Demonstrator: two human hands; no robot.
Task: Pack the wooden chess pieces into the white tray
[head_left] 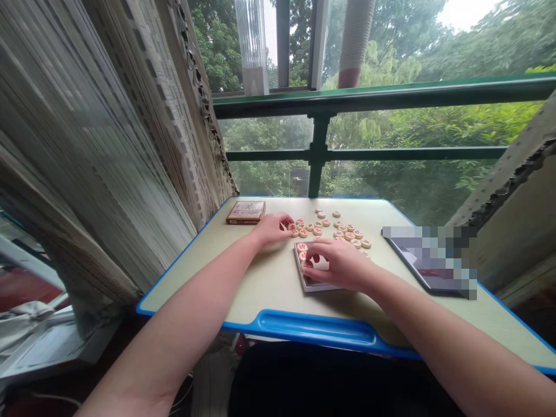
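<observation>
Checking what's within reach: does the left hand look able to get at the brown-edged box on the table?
Probably yes: the brown-edged box lies close to the left hand, with nothing visible between them. That hand holds a red-marked piece it might need to release first.

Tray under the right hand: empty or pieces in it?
Not empty: round pieces with red characters sit in the tray, left side. The right hand covers part; cannot tell how full.
</observation>
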